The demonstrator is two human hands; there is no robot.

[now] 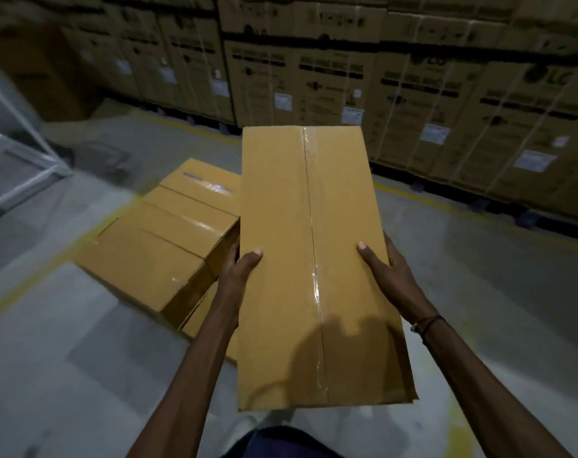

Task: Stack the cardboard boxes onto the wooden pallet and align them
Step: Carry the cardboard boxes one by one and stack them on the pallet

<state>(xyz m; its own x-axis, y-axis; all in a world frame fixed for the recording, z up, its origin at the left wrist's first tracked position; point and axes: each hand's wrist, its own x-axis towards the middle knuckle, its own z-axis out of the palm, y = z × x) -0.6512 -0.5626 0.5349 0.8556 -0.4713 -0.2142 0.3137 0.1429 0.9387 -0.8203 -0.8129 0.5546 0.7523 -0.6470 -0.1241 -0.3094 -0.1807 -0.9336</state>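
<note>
Long tan cardboard box, taped down its middle, is held up between both hands, left hand and right hand pressing its sides (long way pointing ahead). Stacked tan boxes sit low, left, nearer the left hand.

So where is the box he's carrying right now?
In the head view the carried box fills the middle, held off the floor between the left hand and right hand, just right of the stacked boxes.
</note>
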